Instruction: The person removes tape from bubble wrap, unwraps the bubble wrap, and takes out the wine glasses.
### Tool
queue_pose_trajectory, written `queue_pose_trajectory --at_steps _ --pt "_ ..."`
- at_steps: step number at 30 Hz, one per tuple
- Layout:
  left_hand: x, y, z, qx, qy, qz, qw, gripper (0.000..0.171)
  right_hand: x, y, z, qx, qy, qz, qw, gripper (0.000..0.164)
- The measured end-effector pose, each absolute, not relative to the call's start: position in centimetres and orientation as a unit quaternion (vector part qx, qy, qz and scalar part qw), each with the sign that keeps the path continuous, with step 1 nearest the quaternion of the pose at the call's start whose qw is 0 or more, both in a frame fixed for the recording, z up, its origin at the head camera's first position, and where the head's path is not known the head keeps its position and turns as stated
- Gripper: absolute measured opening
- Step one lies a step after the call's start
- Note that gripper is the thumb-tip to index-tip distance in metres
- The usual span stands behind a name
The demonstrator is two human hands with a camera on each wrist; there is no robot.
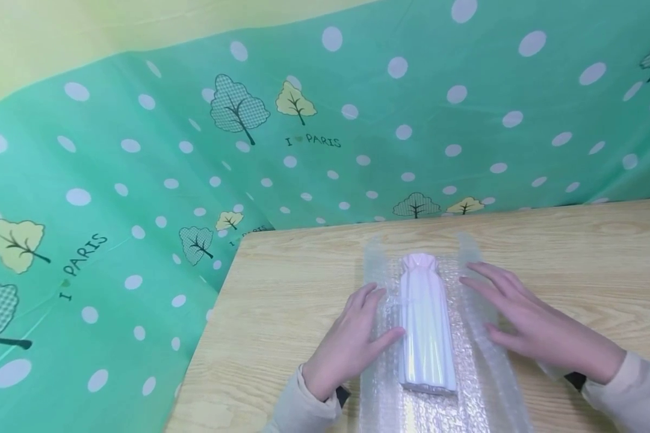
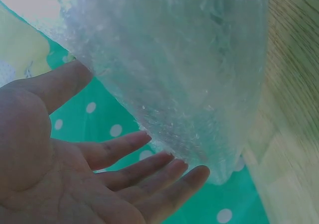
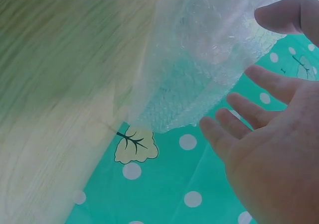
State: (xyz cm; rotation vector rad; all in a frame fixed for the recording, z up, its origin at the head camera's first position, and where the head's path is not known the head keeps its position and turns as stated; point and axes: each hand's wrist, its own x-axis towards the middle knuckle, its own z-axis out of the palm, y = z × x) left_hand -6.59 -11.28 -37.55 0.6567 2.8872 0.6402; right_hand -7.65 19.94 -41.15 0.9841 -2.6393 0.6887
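Note:
A white, fluted vase (image 1: 427,325) with a gathered neck lies on its side on a sheet of clear bubble wrap (image 1: 470,391), its neck toward the far edge of the table. The wrap's two side flaps stand up along it. On the left, my left hand (image 1: 352,337) has its fingers spread at the left flap, thumb tip close to the vase's side. My right hand (image 1: 525,319) is likewise spread, fingertips at the right flap. Both wrist views show straight fingers at the edge of the bubble wrap (image 2: 199,84), with neither hand curled round anything.
A light wood-grain table (image 1: 281,288) carries everything. Behind it and along its left side hangs a green curtain (image 1: 325,162) with white dots, printed trees and lettering.

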Motion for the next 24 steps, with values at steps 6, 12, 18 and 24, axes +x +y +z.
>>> queue_pose_trajectory --at_steps 6,12,18,24 --pt "-6.77 -11.24 -37.68 0.213 0.952 0.212 0.059 0.074 -7.77 20.26 -41.31 0.342 -0.899 0.249 0.112 0.089" --pt "-6.82 -11.36 -37.80 0.207 0.953 0.212 0.062 0.075 -7.80 20.35 -41.38 0.342 -0.899 0.250 0.108 0.090" --pt "-6.76 -11.52 -37.73 0.199 0.954 0.213 0.066 0.077 -7.92 20.40 -41.35 0.346 -0.897 0.248 0.115 0.091" --pt "-6.59 -11.81 -37.82 0.192 0.954 0.220 0.070 0.077 -7.94 20.75 -41.42 0.344 -0.899 0.247 0.113 0.093"
